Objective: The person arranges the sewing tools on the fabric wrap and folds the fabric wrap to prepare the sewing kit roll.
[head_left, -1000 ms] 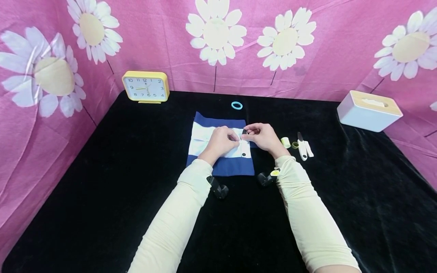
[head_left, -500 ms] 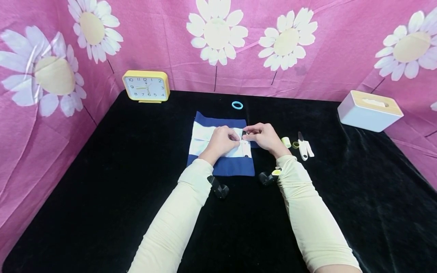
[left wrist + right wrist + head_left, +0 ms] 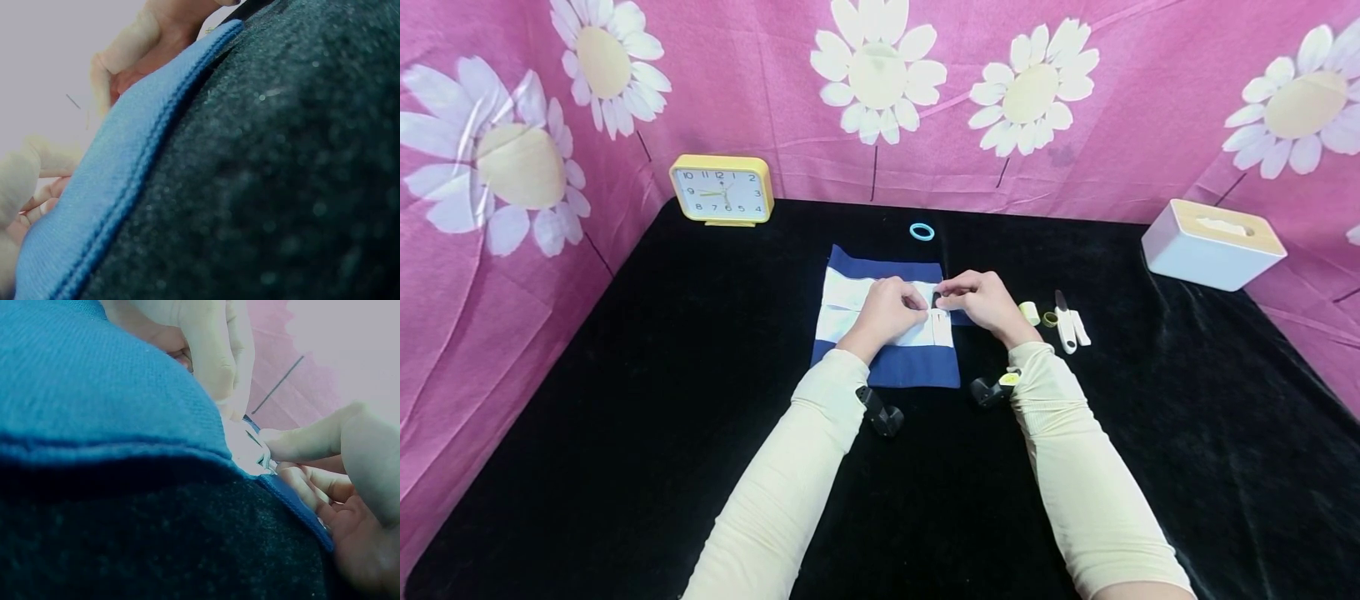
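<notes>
Before me lies a blue fabric cloth (image 3: pixel 913 367) with a broad white middle band (image 3: pixel 840 292); the left hand (image 3: pixel 886 311) pinches it, the right hand (image 3: pixel 981 302) a small black piece (image 3: pixel 936 297).

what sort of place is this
Probably a staged filming set, though I can't be sure: a pink flower-print backdrop hangs behind a black-draped table, and the person has wrist-worn black devices.

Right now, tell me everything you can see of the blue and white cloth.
The cloth looks woven, with blue bands along its near and far sides, white between, and stitched edging. It lies spread on black fabric. The left hand pinches its white middle; at its right side, the right hand holds a dark-ended item.
</notes>
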`<action>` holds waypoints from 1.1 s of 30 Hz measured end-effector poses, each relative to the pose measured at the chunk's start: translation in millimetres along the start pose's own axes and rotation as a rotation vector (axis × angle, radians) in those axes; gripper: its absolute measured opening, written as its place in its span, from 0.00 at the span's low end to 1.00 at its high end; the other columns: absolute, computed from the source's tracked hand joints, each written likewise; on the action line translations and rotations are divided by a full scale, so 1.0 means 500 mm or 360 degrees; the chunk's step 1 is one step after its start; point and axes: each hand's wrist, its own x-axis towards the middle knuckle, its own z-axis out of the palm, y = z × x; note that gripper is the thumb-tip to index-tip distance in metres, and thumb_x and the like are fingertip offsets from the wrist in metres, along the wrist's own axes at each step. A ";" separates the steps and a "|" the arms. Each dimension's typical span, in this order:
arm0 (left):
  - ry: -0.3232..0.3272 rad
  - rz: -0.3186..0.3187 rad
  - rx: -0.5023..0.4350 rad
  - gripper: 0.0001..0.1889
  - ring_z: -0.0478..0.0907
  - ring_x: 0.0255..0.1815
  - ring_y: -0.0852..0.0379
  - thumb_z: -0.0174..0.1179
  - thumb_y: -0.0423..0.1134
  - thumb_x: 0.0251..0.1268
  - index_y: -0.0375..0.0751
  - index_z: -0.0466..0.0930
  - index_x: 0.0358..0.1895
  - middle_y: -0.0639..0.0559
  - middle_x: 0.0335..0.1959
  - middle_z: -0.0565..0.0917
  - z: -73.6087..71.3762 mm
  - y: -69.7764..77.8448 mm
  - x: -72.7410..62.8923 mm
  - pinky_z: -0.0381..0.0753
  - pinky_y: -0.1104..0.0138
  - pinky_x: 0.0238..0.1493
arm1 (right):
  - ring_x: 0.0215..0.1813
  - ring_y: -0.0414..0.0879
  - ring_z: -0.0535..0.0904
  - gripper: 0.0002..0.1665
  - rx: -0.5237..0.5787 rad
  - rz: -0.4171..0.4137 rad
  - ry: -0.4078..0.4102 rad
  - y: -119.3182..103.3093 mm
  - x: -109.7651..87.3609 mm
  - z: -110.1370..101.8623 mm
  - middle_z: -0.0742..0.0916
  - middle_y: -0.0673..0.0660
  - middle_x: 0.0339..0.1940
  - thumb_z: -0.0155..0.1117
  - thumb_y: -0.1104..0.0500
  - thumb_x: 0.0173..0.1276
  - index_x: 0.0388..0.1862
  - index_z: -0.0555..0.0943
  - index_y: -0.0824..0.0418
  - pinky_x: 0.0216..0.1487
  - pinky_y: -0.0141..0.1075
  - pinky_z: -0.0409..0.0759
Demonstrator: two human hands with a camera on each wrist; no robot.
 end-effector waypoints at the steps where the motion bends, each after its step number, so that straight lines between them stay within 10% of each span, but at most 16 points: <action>1: -0.0001 0.0004 0.0004 0.05 0.79 0.45 0.52 0.68 0.35 0.62 0.40 0.91 0.38 0.48 0.36 0.87 0.000 0.000 0.000 0.75 0.60 0.55 | 0.42 0.43 0.77 0.16 0.0004 0.0004 -0.0001 0.001 0.000 0.000 0.87 0.64 0.44 0.73 0.62 0.61 0.48 0.88 0.66 0.43 0.28 0.75; 22: -0.0095 0.0030 0.0030 0.06 0.80 0.46 0.52 0.67 0.35 0.64 0.40 0.90 0.40 0.48 0.38 0.88 -0.019 0.005 -0.004 0.78 0.61 0.54 | 0.43 0.39 0.81 0.16 0.0069 0.0031 0.0088 0.001 -0.006 0.008 0.89 0.62 0.50 0.72 0.57 0.65 0.49 0.88 0.62 0.44 0.27 0.77; 33: -0.0117 0.0088 0.0082 0.08 0.83 0.44 0.52 0.66 0.29 0.60 0.38 0.89 0.41 0.45 0.41 0.88 -0.062 -0.004 -0.011 0.82 0.62 0.52 | 0.29 0.37 0.83 0.15 0.0205 0.0099 0.0184 -0.019 -0.008 -0.006 0.88 0.45 0.34 0.68 0.58 0.68 0.50 0.87 0.63 0.22 0.29 0.72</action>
